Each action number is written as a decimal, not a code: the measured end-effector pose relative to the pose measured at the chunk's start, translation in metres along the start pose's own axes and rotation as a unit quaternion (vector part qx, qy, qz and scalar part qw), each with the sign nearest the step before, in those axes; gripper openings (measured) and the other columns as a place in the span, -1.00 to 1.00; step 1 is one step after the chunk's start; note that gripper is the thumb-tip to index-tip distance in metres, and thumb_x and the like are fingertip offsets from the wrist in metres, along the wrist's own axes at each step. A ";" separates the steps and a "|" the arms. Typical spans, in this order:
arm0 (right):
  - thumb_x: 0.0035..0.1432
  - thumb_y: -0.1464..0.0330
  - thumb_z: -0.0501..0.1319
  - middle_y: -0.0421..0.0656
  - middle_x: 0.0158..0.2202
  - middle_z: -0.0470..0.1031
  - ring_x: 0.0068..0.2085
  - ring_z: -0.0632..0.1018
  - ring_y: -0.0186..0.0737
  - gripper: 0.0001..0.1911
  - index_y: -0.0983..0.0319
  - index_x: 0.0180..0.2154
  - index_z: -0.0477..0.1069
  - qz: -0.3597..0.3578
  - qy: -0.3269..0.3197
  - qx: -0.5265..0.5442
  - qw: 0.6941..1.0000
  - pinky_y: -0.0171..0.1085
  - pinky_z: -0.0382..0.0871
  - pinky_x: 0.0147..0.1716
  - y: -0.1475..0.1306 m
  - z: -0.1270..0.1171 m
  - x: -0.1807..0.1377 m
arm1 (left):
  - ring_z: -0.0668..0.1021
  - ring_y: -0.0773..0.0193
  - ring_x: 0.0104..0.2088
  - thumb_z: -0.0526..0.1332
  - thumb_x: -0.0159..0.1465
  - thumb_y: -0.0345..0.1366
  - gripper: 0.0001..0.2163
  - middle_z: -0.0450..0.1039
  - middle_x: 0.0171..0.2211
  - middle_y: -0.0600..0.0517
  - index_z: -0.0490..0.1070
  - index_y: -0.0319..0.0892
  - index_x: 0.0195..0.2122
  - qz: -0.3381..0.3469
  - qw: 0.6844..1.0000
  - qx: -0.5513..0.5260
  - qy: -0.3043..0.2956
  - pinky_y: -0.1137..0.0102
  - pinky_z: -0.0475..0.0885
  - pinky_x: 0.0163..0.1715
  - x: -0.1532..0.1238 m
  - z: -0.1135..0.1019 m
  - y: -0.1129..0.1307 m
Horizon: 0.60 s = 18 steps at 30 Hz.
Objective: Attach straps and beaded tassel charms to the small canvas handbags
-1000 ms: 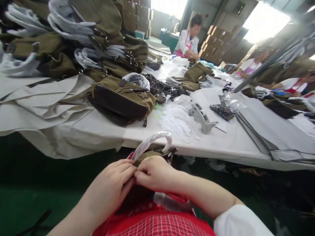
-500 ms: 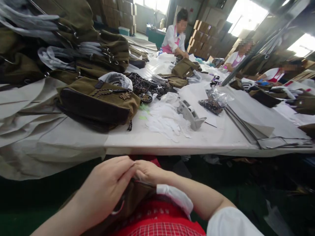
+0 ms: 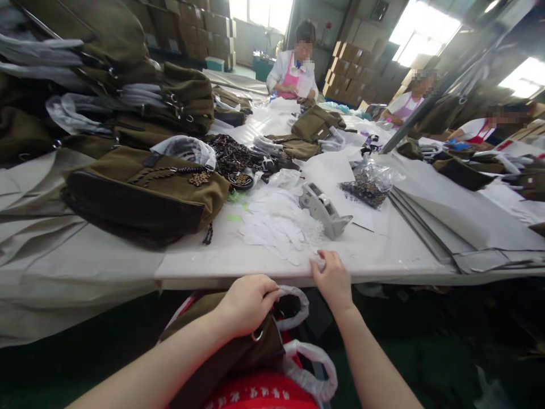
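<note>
An olive-brown handbag [image 3: 236,355] rests on my lap against a red apron [image 3: 259,392], its wrapped white handles [image 3: 315,372] looping out to the right. My left hand [image 3: 251,304] is closed on the bag's upper edge, near a metal ring. My right hand [image 3: 334,278] is at the table's front edge, fingers curled together; whatever may be between the fingertips is too small to make out. Just beyond it lie a heap of white paper tags [image 3: 276,227] and a grey tape dispenser [image 3: 326,210].
A finished-looking bag [image 3: 145,193] with a braided cord lies on the table at left, below a pile of similar bags [image 3: 170,102]. A plastic bag of dark pieces [image 3: 368,184] lies at right. A slanted metal pole [image 3: 421,111] rises there. Co-workers [image 3: 293,74] stand across the table.
My hands were together over the bag; now my right hand has moved away, forward and right, to the table edge. The bag's wrapped handles have come into view.
</note>
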State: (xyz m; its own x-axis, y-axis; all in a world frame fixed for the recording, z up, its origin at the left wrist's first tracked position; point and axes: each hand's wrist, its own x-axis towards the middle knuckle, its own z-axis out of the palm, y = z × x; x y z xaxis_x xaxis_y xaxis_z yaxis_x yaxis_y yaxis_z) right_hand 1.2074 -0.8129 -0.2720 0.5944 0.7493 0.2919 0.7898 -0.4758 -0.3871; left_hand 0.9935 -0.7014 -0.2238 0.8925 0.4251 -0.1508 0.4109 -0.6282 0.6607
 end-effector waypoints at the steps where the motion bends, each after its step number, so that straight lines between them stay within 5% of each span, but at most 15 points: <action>1: 0.22 0.29 0.14 0.02 -0.19 0.51 -0.22 0.52 -0.08 -0.73 0.31 -0.13 0.48 -0.001 -0.009 -0.016 1.000 -0.15 0.37 -0.17 0.005 0.002 0.004 | 0.55 0.21 -0.32 0.07 0.32 -0.26 -0.71 0.59 -0.36 0.02 0.56 -0.11 -0.41 0.001 1.000 0.005 0.007 0.40 0.32 -0.30 0.003 -0.001 0.002; 7: 0.17 0.21 0.19 -0.09 -0.40 0.53 -0.37 0.49 -0.14 -0.75 0.25 -0.36 0.52 0.067 -0.008 0.145 0.987 -0.20 0.33 -0.28 0.037 0.000 0.012 | 0.52 0.23 -0.37 0.09 0.31 -0.27 -0.72 0.55 -0.43 0.02 0.53 -0.13 -0.46 -0.017 1.000 0.005 0.009 0.41 0.29 -0.37 0.012 -0.007 0.002; 11: 0.10 0.28 0.12 -0.25 -0.62 0.32 -0.56 0.35 -0.24 -0.80 0.21 -0.51 0.37 0.237 0.209 0.305 0.899 -0.28 0.22 -0.55 0.068 -0.023 0.019 | 0.53 0.25 -0.38 0.09 0.32 -0.29 -0.73 0.56 -0.43 0.04 0.55 -0.13 -0.43 -0.027 0.999 -0.018 0.001 0.42 0.32 -0.36 0.009 -0.008 -0.002; 14: 0.12 0.37 -0.01 -0.26 -0.53 0.28 -0.56 0.30 -0.29 -0.85 0.16 -0.49 0.21 0.235 0.349 0.314 0.851 -0.31 0.18 -0.56 0.069 -0.042 0.017 | 0.56 0.24 -0.32 0.10 0.32 -0.30 -0.75 0.58 -0.37 0.03 0.55 -0.13 -0.41 -0.015 1.000 -0.024 0.010 0.41 0.40 -0.27 0.003 -0.008 -0.002; 16: 0.14 0.37 0.03 -0.24 -0.49 0.32 -0.51 0.33 -0.28 -0.84 0.17 -0.49 0.23 0.158 0.336 0.280 0.885 -0.30 0.21 -0.50 0.049 -0.051 0.009 | 0.57 0.23 -0.16 0.10 0.33 -0.33 -0.74 0.57 -0.14 -0.02 0.53 -0.14 -0.42 0.020 0.999 -0.021 0.045 0.38 0.43 -0.11 -0.004 -0.008 0.001; 18: 0.16 0.36 0.11 -0.22 -0.49 0.36 -0.45 0.38 -0.24 -0.82 0.18 -0.49 0.31 0.041 0.200 0.216 0.955 -0.27 0.24 -0.42 0.015 -0.055 -0.003 | 0.53 0.23 -0.01 0.07 0.34 -0.37 -0.73 0.35 0.19 -0.08 0.50 -0.18 -0.45 0.059 0.994 -0.007 0.087 0.37 0.40 0.03 -0.012 -0.006 0.005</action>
State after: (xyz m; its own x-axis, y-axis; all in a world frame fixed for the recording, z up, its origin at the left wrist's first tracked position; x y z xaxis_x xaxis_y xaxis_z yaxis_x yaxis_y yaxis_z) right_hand 1.2257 -0.8472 -0.2307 0.7292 0.4419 0.5225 0.6543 -0.2265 -0.7216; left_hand 0.9833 -0.7055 -0.2142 0.8882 0.4558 0.0578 0.3009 -0.6721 0.6765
